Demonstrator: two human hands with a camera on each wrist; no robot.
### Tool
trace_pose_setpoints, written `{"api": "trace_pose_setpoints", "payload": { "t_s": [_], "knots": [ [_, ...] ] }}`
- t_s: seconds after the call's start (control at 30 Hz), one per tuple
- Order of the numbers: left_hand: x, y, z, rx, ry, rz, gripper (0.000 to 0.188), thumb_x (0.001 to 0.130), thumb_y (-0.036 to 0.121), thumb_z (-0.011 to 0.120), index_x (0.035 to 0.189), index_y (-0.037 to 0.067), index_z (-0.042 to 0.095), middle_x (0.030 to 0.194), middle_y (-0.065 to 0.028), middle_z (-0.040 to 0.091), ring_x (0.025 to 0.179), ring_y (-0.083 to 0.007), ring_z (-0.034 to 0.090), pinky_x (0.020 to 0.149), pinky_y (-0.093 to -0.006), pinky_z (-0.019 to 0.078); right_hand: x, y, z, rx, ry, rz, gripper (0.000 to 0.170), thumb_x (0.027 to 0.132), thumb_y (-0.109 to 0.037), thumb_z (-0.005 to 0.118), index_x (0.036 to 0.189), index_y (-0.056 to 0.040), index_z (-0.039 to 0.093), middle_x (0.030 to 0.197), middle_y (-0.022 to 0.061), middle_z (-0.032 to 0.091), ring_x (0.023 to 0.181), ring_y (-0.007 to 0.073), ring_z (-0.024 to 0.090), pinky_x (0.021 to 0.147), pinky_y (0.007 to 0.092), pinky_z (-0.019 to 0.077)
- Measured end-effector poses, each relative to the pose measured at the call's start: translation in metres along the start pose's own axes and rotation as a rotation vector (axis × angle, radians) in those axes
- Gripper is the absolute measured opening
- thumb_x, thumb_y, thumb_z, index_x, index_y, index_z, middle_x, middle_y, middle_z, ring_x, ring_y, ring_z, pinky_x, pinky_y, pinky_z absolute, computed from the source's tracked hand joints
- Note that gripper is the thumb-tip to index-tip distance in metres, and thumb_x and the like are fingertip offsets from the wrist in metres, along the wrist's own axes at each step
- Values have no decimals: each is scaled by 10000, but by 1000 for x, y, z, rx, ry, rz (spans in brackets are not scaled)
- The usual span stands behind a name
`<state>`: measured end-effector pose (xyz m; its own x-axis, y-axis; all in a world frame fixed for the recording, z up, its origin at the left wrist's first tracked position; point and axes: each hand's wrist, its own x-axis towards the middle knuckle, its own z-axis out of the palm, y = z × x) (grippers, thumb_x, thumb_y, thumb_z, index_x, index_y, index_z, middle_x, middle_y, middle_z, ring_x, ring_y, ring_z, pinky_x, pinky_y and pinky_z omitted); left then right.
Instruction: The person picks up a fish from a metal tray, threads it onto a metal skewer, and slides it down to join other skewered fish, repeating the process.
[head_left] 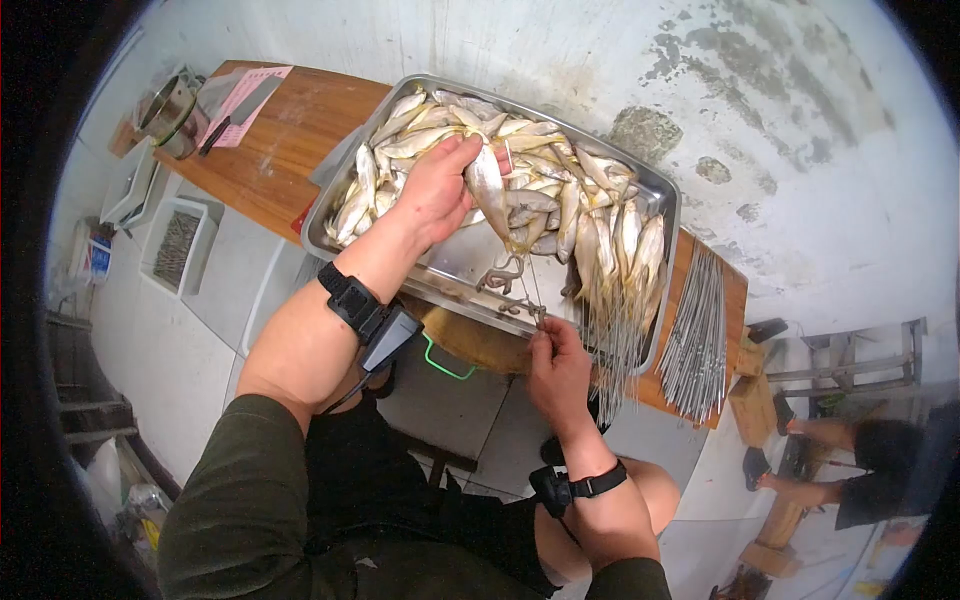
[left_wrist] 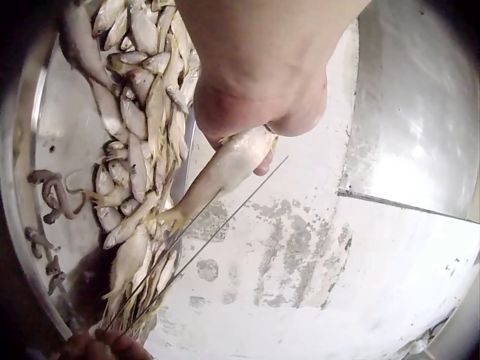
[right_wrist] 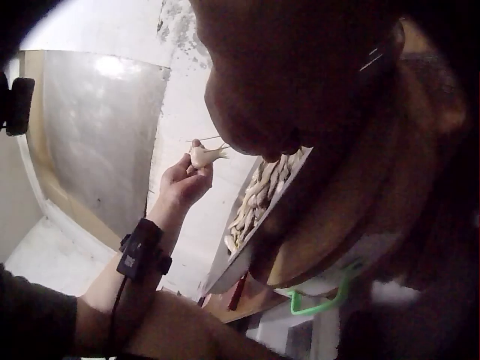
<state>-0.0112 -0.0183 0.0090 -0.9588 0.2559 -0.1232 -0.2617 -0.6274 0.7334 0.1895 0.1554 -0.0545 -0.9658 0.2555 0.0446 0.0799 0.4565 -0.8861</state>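
My left hand grips a silvery fish by its head end, tail pointing down toward the tray. My right hand pinches thin metal skewers near the tray's front edge. Two skewer lengths run up from it in the left wrist view: one meets the fish near its tail, the other passes beside the body with its tip showing. Whether the fish is pierced, I cannot tell. Small grey scraps lie on the tray floor.
A metal tray holds piled fish, with skewered fish at its right end. Beside it lie bare skewers. A knife, a metal pot and a white bin stand left. Another person's legs show right.
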Motion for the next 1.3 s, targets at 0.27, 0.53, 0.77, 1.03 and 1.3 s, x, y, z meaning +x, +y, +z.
{"api": "trace_pose_setpoints", "payload": {
  "t_s": [0.27, 0.53, 0.77, 1.03, 1.3],
  "knots": [
    [-2, -7, 4, 25, 25, -12, 236, 978, 181, 477, 1094, -24, 469, 1023, -160, 630, 933, -231, 638, 847, -343, 529, -1, 10, 11, 87, -1, 21, 175, 898, -134, 547, 1020, -12, 577, 787, 146, 651, 718, 235, 642, 680, 327, 493],
    [-5, -15, 9, 57, 52, -86, 223, 989, 210, 460, 1068, 4, 498, 999, -119, 642, 927, -205, 633, 844, -333, 524, 0, 11, 21, 168, -15, 60, 171, 901, -124, 525, 1014, -1, 562, 764, 120, 632, 712, 191, 611, 674, 314, 482],
    [-10, -19, 14, 57, 63, -116, 187, 987, 218, 467, 1037, 40, 489, 1001, -102, 643, 934, -206, 632, 846, -343, 525, 3, 7, 22, 214, -21, 80, 175, 895, -115, 517, 1012, 10, 555, 755, 108, 628, 706, 172, 606, 670, 300, 479],
    [-3, -29, 4, 180, 126, -122, 237, 968, 269, 518, 1058, 51, 527, 1019, -66, 626, 964, -175, 618, 818, -313, 514, 10, -3, 16, 158, 47, 78, 174, 895, -117, 519, 1014, 3, 561, 769, 136, 647, 709, 214, 636, 672, 324, 490],
    [-21, -39, 14, 232, 27, -169, 255, 981, 221, 475, 1114, 12, 534, 1050, -89, 631, 977, -186, 620, 850, -324, 511, 9, -7, 16, 129, 39, 23, 174, 899, -130, 530, 1018, -8, 567, 791, 156, 658, 743, 292, 660, 693, 364, 504]
  ]
}}
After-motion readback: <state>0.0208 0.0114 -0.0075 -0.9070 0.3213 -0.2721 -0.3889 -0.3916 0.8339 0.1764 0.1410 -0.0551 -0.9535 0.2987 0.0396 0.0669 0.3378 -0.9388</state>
